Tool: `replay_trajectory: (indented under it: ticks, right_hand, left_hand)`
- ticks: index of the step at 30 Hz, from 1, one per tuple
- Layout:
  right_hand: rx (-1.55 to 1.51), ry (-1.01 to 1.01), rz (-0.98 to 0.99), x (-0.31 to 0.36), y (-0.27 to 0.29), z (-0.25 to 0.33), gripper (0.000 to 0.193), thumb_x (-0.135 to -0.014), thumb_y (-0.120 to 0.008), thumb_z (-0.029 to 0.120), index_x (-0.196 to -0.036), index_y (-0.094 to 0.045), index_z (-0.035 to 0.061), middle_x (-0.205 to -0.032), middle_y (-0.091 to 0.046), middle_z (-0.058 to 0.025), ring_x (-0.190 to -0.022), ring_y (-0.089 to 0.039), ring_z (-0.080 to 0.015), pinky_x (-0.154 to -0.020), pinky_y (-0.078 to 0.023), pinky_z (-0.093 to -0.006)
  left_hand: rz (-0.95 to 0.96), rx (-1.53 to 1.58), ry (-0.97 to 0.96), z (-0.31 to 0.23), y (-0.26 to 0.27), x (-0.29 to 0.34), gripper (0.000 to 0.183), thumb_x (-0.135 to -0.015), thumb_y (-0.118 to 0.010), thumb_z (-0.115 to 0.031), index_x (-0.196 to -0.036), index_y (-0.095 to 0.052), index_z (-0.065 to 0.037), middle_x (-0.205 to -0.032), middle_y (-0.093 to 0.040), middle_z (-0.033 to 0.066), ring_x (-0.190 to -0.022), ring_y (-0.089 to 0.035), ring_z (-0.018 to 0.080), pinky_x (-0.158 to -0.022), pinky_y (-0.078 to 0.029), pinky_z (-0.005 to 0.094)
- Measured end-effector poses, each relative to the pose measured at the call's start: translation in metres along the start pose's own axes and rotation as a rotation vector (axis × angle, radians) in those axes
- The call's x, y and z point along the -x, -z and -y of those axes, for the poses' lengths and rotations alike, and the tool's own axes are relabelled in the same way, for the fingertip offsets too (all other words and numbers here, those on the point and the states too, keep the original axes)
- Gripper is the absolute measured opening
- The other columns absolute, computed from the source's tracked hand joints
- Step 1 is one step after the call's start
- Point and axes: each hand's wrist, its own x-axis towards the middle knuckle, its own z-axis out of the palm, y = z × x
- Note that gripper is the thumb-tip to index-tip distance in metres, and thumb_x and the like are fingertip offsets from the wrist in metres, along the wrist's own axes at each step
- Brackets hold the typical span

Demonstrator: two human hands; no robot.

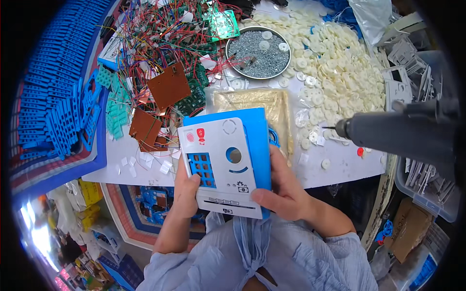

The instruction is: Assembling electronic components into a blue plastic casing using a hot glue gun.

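Both hands grip a blue and white plastic panel [221, 167], tilted in front of my chest over the table's near edge. Its white face has a keypad grid opening, a round hole and small printed symbols, and blue plastic shows behind it. My left hand [187, 191] holds the left edge, its thumb by the keypad grid. My right hand [284, 196] wraps round the right side, with the thumb on the lower right of the white face. Most of my right fingers are hidden behind the blue part. Just beyond lies a flat gold-coloured pack [252, 101] in clear plastic.
A power screwdriver [388, 128] juts in from the right, bit pointing left. A round tin of screws [259, 56] stands among many cream discs [340, 68]. Wired circuit boards [194, 89] heap at back left. Blue plastic frames [58, 72] fill a bin at left.
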Motion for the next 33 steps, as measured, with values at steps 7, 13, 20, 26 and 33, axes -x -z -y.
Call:
replay_trajectory:
  ticks: [7,13,20,26,33]
  right_hand:
    - [0.043,0.069,-0.017,-0.002,-0.007,-0.014,0.074,-0.098,-0.061,0.007,-0.156,-0.015,-0.002,-0.145,-0.046,-0.0161,-0.132,-0.045,-0.02,-0.109,-0.038,-0.0357]
    - [0.028,0.087,-0.017,-0.004,-0.007,-0.019,0.075,-0.097,-0.063,0.01,-0.155,-0.017,-0.0019,-0.14,-0.048,-0.0151,-0.128,-0.048,-0.0203,-0.107,-0.041,-0.036]
    - [0.101,0.097,-0.028,-0.005,-0.009,-0.019,0.079,-0.096,-0.066,0.016,-0.155,-0.017,-0.0014,-0.142,-0.047,-0.0175,-0.128,-0.05,-0.0237,-0.107,-0.042,-0.0376]
    - [0.062,0.03,0.018,-0.004,-0.011,-0.022,0.081,-0.097,-0.064,0.013,-0.157,-0.011,-0.0016,-0.147,-0.043,-0.0154,-0.135,-0.044,-0.021,-0.112,-0.037,-0.0365]
    - [0.05,0.06,-0.056,-0.003,-0.013,-0.028,0.076,-0.097,-0.067,0.02,-0.154,-0.022,-0.0014,-0.134,-0.053,-0.0177,-0.117,-0.057,-0.0229,-0.099,-0.047,-0.0371]
  left_hand:
    - [-0.021,-0.091,-0.026,0.007,0.01,0.008,0.078,-0.095,-0.053,-0.038,-0.156,-0.026,0.003,-0.14,-0.055,0.0217,-0.119,-0.064,0.0299,-0.098,-0.056,0.0421]
    - [-0.048,-0.027,0.016,0.002,0.006,0.013,0.078,-0.091,-0.053,-0.028,-0.155,-0.024,0.004,-0.138,-0.055,0.0191,-0.122,-0.06,0.024,-0.102,-0.05,0.0373]
    - [-0.075,-0.184,-0.034,-0.001,0.002,0.016,0.069,-0.091,-0.046,-0.021,-0.152,-0.03,0.007,-0.138,-0.055,0.0196,-0.123,-0.058,0.0239,-0.106,-0.045,0.0381]
    - [-0.227,-0.029,0.015,-0.004,-0.01,0.022,0.064,-0.092,-0.038,-0.015,-0.152,-0.032,0.005,-0.14,-0.054,0.0183,-0.123,-0.058,0.0231,-0.107,-0.045,0.0371]
    - [-0.235,0.119,0.027,0.0,-0.016,0.03,0.063,-0.092,-0.035,-0.013,-0.154,-0.032,0.003,-0.142,-0.053,0.0177,-0.125,-0.058,0.024,-0.107,-0.047,0.038]
